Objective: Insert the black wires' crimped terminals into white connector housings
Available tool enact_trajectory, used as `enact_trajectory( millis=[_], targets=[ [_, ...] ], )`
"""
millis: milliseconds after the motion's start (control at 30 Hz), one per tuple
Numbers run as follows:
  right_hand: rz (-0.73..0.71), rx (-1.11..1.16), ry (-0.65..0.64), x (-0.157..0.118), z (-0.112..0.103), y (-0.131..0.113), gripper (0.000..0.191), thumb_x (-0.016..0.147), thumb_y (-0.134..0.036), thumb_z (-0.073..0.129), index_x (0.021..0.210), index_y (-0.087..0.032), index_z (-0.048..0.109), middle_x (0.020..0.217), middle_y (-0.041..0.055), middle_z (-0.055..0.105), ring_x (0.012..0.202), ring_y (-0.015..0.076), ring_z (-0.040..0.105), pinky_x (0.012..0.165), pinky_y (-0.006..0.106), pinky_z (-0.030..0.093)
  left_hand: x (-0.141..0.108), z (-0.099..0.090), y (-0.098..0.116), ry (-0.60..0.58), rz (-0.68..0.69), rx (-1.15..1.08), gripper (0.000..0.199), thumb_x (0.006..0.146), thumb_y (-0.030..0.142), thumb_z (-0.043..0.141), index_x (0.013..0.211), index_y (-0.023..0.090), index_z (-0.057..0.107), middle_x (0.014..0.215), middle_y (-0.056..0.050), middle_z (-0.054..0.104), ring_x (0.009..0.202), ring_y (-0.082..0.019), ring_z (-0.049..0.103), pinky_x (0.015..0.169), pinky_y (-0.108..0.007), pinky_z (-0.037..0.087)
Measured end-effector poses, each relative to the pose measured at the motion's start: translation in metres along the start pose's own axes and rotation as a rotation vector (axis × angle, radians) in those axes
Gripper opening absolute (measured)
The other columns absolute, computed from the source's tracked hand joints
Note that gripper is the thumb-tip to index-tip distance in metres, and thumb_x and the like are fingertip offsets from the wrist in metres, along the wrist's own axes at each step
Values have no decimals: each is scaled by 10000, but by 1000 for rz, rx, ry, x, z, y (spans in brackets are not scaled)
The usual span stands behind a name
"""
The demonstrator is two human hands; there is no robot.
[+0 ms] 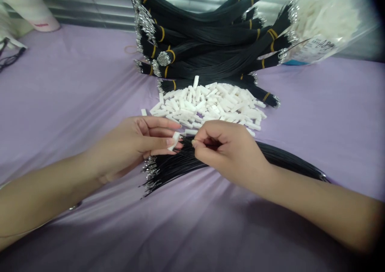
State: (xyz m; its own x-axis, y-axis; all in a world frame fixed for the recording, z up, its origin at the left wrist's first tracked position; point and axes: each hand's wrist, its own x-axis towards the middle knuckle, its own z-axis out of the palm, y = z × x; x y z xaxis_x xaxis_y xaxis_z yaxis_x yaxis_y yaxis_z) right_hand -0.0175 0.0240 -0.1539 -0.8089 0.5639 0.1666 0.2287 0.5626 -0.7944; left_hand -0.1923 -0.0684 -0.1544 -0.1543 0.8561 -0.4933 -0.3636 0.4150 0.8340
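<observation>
My left hand [135,142] holds a small white connector [174,141] between thumb and fingers. Just to its right, my right hand [230,148] is closed in a pinch on a thin black wire whose end points at the connector. Whether that end touches the connector is too small to tell. Beneath both hands lies a loose bundle of black wires [177,163] with silvery tips at its left end. A heap of white connectors [210,103] sits just beyond my fingers.
Behind the heap are stacked black wire bundles [207,35] tied with yellow bands. A clear bag of white parts [325,23] stands at the back right. A pale cup [33,7] and a dark cable [12,57] are at the left on the purple cloth [75,83].
</observation>
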Motion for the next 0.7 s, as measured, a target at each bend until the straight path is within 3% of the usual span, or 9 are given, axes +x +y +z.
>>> enact_trajectory(
  millis=[200,500,700],
  targets=[
    [-5,-39,4,-1,2,-1,154,774,-136,546,620,-129,562,576,-37,528,537,44,443,506,178,335,2,1,-2,1,27,51,204,634,133,779,833,153,740,814,-71,728,741,-153,688,668,-160,555],
    [-87,-166,15,0,4,0,158,793,-136,537,639,-130,572,578,-26,512,539,59,445,529,195,345,0,5,-2,9,14,55,204,621,67,758,801,161,739,746,-44,724,694,-137,680,652,-172,537],
    [-445,-534,96,-5,9,-14,151,819,-177,561,901,-77,638,946,137,561,884,202,507,780,325,434,3,3,0,-66,9,-49,178,683,55,703,848,122,710,802,-59,717,745,-133,674,707,-198,537]
  ],
)
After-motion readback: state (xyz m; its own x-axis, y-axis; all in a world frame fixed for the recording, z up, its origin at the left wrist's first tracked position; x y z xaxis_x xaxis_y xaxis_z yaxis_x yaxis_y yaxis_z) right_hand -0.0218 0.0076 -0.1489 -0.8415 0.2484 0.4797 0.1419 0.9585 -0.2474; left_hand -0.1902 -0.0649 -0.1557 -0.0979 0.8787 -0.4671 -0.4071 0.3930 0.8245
